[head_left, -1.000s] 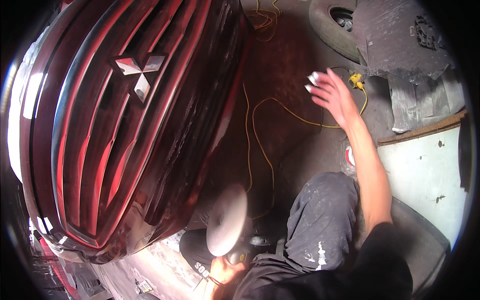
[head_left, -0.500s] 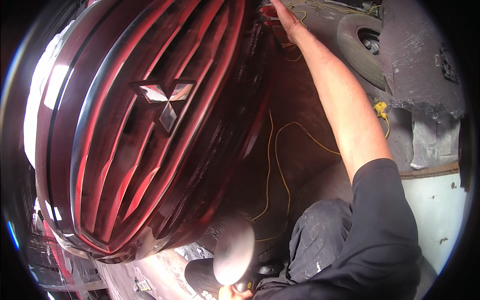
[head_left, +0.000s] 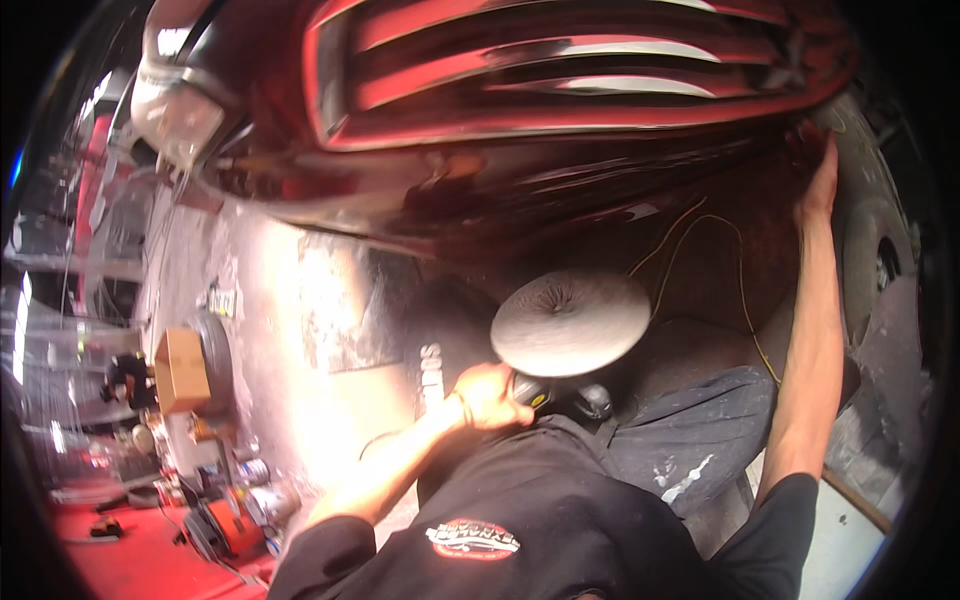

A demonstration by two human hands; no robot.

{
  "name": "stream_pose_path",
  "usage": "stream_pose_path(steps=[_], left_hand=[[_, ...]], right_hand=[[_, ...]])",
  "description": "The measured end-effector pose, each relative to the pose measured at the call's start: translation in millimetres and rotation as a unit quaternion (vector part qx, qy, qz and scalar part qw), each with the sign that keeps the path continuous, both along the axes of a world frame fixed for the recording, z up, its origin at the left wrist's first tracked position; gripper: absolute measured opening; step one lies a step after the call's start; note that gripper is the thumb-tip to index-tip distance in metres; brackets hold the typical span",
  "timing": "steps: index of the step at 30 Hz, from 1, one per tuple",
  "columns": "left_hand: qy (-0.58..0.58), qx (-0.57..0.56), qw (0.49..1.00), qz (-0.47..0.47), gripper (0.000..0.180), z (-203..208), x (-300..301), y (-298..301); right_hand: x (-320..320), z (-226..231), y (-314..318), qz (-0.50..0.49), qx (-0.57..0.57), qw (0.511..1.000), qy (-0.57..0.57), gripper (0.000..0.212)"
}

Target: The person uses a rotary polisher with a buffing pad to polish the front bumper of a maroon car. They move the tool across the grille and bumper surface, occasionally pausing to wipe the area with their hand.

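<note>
A polisher (head_left: 528, 392) with a round, pale wool pad (head_left: 570, 322) rests at my lap, pad facing up. My left hand (head_left: 490, 396) is wrapped round its dark body. My right arm reaches far forward to the right end of a dark red car front bumper (head_left: 480, 190). There my right hand (head_left: 820, 180) lies against the bumper's edge, fingers seemingly stretched out, though small and blurred. Above the bumper runs the red and dark slatted grille (head_left: 560, 95).
A yellow cord (head_left: 740, 255) loops over the floor ahead of my knees. At right stands a tire (head_left: 885, 260). On the left are a cardboard box (head_left: 182, 370), another tire (head_left: 213, 350) and an orange-and-black machine (head_left: 215, 525) near a red surface (head_left: 110, 560).
My view has swung left and levelled, so the grille now lies across the top. My left arm and the polisher show more fully. The right hand stays at the bumper's end.
</note>
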State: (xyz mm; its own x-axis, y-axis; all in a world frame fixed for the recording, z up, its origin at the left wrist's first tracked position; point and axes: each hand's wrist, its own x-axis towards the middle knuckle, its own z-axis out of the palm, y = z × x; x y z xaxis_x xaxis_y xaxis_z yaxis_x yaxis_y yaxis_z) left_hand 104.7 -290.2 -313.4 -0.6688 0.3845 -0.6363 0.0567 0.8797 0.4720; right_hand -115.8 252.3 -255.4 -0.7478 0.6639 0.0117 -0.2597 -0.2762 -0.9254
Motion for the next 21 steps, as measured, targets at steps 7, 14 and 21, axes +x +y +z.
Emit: stream_pose_path(steps=[7, 14, 21], left_hand=[[-0.048, 0.051, 0.997, -0.018, 0.062, -7.0, -10.5, -10.8], [-0.066, 0.106, 0.992, -0.018, 0.050, -4.8, -11.7, -15.7], [-0.035, 0.236, 0.970, -0.051, 0.053, -36.5, -11.1, -26.9]], right_hand=[[53.7, -14.3, -196.9, 0.042, -0.064, 0.996, 0.044, 0.043], [115.0, 4.9, -373.6, 0.058, 0.033, 0.998, 0.013, 0.075], [138.7, 35.3, -506.4, 0.088, 0.240, 0.967, -0.022, 0.086]])
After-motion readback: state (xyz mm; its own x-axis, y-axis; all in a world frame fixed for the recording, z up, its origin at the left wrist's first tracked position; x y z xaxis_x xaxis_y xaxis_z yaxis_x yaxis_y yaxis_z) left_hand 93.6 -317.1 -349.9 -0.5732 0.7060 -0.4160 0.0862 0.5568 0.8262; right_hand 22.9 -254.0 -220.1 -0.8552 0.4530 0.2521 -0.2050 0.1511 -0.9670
